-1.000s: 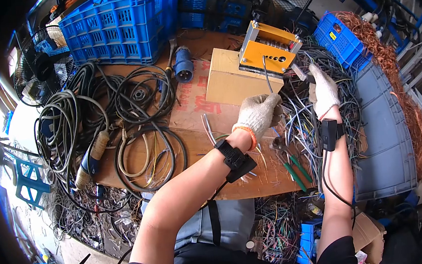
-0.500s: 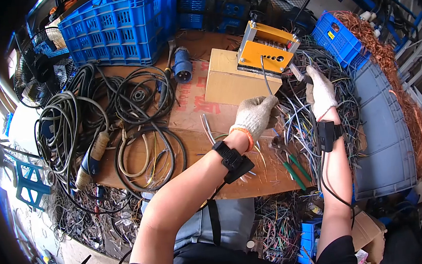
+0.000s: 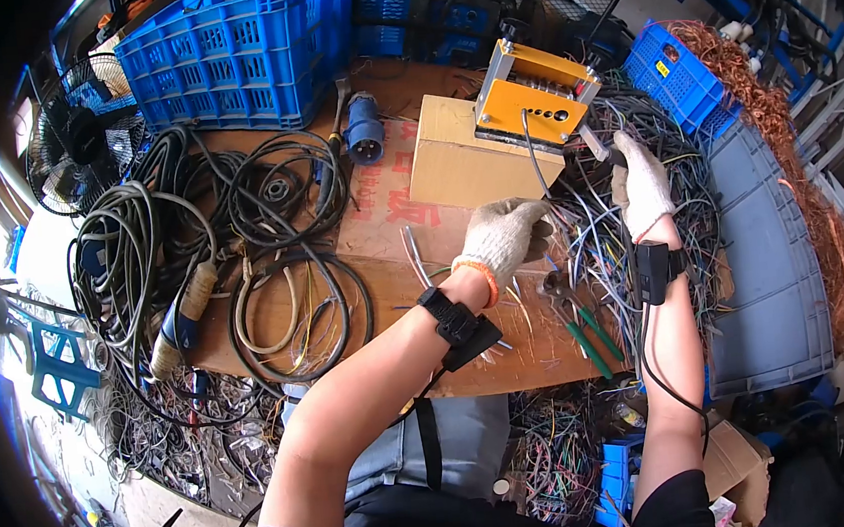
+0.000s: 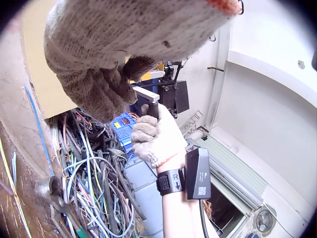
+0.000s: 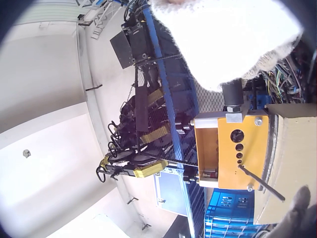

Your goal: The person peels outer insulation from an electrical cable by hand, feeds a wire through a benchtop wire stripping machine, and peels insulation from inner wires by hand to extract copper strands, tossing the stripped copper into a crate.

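A yellow wire-stripping machine [image 3: 529,112] with a row of round holes stands on a cardboard box [image 3: 459,165]. A grey cable [image 5: 265,184] sticks out of one of the small holes, its end free in the right wrist view. My gloved left hand [image 3: 500,239] hovers just below that end, fingers loosely curled; a gap shows between the glove and the cable. At the machine's right side my gloved right hand [image 3: 644,182] grips the black crank handle [image 4: 154,110], which is fixed to a metal crank arm [image 4: 145,93].
Green-handled pliers [image 3: 583,325] lie at the table's front edge. A heap of stripped wires [image 3: 680,171] lies beyond the right hand. Coiled black cables [image 3: 140,248] and a blue plug [image 3: 364,133] cover the left. A blue crate [image 3: 234,64] stands behind.
My left hand has drawn back a little, left and down, from the cable's end, and its fingers have loosened. My right hand stays on the crank handle with barely any movement.
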`<state>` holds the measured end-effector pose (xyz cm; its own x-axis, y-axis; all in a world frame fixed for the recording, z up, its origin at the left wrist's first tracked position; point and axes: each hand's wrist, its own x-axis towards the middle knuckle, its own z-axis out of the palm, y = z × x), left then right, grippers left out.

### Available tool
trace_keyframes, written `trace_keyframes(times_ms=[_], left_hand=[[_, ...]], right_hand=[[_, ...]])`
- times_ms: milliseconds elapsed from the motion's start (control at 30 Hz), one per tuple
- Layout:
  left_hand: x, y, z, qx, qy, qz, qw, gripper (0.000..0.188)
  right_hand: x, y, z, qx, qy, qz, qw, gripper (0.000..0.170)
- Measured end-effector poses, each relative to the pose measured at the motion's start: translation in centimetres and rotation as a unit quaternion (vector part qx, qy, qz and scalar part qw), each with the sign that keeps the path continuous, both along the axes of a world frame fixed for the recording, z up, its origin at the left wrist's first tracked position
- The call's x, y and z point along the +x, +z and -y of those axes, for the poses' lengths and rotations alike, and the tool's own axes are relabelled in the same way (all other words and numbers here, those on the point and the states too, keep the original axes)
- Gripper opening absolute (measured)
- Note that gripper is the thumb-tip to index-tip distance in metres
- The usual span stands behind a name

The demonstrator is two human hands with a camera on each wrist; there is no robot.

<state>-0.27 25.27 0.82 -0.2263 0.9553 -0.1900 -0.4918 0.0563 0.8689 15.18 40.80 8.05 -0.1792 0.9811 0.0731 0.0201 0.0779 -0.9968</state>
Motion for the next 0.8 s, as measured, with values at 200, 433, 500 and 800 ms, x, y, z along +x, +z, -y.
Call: trace_keyframes(times_ms=[200, 433, 500, 800], left_hand=[[0.0, 0.4, 0.3, -0.012, 0.001, -0.011, 1.000, 0.029], [0.0, 0.7, -0.7, -0.003, 0.015, 0.003, 1.000, 0.034], [0.0, 0.6, -0.9, 0.016, 0.027, 0.019, 0.999, 0.037], [-0.1, 1.0, -1.6, 0.024, 0.020, 0.013, 0.999, 0.035]], right_hand=[[0.0, -0.2, 0.0, 0.003, 0.009, -0.007, 1.000, 0.018], [0.0, -0.3, 0.1, 0.006, 0.005, -0.007, 1.000, 0.020], [-0.1, -0.4, 0.2, 0.003, 0.001, -0.005, 1.000, 0.021], [0.0, -1.3, -0.1, 0.033, -0.003, -0.021, 0.999, 0.026]])
